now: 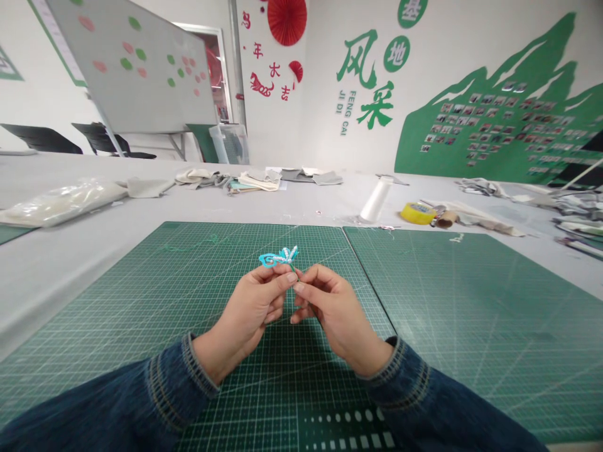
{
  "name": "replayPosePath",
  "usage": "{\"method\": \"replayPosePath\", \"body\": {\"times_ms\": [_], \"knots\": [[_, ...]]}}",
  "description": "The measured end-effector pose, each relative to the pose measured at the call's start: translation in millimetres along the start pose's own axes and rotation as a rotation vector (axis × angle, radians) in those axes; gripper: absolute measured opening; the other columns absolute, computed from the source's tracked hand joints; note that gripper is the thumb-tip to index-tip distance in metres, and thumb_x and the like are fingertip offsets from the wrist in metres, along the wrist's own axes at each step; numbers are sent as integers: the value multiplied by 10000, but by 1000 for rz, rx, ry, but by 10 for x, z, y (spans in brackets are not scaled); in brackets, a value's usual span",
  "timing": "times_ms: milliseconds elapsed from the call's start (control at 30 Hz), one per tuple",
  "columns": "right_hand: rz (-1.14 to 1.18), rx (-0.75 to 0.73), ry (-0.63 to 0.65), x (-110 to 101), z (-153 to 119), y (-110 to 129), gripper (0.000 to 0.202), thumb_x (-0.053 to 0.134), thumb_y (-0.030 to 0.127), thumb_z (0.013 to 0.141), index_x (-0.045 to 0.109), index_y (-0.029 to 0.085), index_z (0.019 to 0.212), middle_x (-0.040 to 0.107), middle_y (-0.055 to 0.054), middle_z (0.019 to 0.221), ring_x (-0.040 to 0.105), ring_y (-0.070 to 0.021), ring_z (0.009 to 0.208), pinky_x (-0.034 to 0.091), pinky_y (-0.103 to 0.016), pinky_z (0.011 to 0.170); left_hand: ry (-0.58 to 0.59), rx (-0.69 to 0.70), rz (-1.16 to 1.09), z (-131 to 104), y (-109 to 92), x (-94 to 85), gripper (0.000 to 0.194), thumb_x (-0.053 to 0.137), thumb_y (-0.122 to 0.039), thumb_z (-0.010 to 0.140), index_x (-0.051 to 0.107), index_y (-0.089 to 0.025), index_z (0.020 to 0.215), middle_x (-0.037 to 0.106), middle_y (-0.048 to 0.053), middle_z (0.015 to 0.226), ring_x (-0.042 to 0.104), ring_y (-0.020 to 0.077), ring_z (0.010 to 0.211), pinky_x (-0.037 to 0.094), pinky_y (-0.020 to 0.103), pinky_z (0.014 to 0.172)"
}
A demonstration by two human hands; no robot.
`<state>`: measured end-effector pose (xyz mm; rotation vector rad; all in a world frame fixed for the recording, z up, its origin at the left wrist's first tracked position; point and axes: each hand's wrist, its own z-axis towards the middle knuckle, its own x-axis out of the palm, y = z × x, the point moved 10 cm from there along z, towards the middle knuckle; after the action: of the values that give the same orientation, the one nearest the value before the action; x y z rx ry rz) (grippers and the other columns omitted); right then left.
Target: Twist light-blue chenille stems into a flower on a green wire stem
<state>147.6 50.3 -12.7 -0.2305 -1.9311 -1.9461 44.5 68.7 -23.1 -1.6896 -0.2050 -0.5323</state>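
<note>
Between my hands is a small turquoise and white craft flower (281, 256) with looped petals and a thin green stem. My left hand (258, 298) pinches the stem just below the petals, thumb on top. Right beside it, my right hand (327, 301) also pinches the stem, its thumb and forefinger almost touching the left thumb. The lower end of the stem is hidden by the fingers. Both hands are held above a green cutting mat (198, 314) with a white grid.
A second cutting mat (471, 314) adjoins on the right. Beyond the mats stand a white thread cone (377, 199) and a yellow tape roll (418, 213). Fabric scraps (257, 180) lie along the far side, and a clear plastic bag (66, 202) rests at the left.
</note>
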Motion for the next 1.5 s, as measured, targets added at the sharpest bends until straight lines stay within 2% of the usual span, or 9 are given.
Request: {"method": "replayPosePath", "body": {"times_ms": [167, 333, 467, 600, 733, 1033, 1133, 1267, 1500], "knots": [[129, 73, 104, 57, 21, -32, 157, 735, 277, 809, 640, 170, 743, 609, 17, 657, 560, -101, 624, 566, -239, 595, 16, 33, 57, -3, -47, -8, 261, 835, -295, 683, 664, -150, 817, 565, -46, 595, 302, 1, 381, 240, 110, 311], [78, 36, 37, -8, 28, -10, 176, 784, 275, 756, 640, 177, 731, 606, 31, 639, 571, -98, 604, 552, -241, 616, -26, 48, 101, 3, -65, -12, 263, 837, -304, 664, 649, -152, 768, 449, -85, 486, 287, 16, 369, 232, 120, 308], [-53, -50, -48, -55, 16, 52, 196, 769, 300, 768, 617, 189, 715, 592, 38, 639, 574, -107, 579, 551, -259, 594, -45, 28, 90, -14, -57, 3, 271, 843, -294, 652, 638, -153, 758, 446, -86, 488, 276, 15, 364, 224, 125, 307], [-165, -121, -160, -140, 5, 120, 208, 753, 319, 771, 594, 202, 703, 557, 31, 677, 556, -138, 629, 580, -295, 548, 7, -2, 42, -38, -31, 50, 195, 763, -297, 760, 650, -143, 795, 317, -115, 450, 218, 23, 371, 212, 124, 315], [-177, -121, -189, -174, 5, 132, 194, 736, 302, 777, 586, 202, 704, 537, 23, 681, 531, -146, 658, 582, -283, 520, 75, -26, -34, -47, -15, 98, 202, 636, -316, 870, 683, -119, 873, 233, -118, 474, 194, 36, 390, 218, 129, 321], [-246, -145, -142, -70, -23, 144, 204, 736, 340, 792, 600, 202, 728, 568, 11, 733, 574, -158, 673, 600, -317, 558, -13, -2, 28, -18, -2, 5, 269, 835, -272, 682, 605, -155, 757, 454, -87, 517, 254, 11, 380, 222, 119, 316], [-94, -37, -28, -8, -2, 33, 198, 737, 345, 798, 622, 193, 744, 563, 20, 690, 558, -136, 652, 588, -298, 595, -3, 24, 55, -13, -40, 4, 272, 835, -288, 682, 617, -154, 776, 528, -63, 578, 276, 4, 380, 222, 119, 317], [67, 90, 105, 78, 5, -53, 198, 730, 329, 806, 639, 178, 716, 552, 29, 636, 521, -105, 607, 548, -254, 616, 17, 38, 81, -8, -75, 16, 261, 831, -299, 687, 634, -154, 776, 493, -74, 528, 281, 11, 375, 232, 123, 320], [-44, -4, 17, -24, 32, 3, 175, 751, 307, 784, 645, 185, 718, 570, 40, 607, 527, -103, 584, 537, -254, 616, -46, 64, 160, -12, -114, -10, 252, 821, -293, 682, 629, -152, 764, 497, -74, 517, 294, 14, 367, 226, 134, 317]]}}
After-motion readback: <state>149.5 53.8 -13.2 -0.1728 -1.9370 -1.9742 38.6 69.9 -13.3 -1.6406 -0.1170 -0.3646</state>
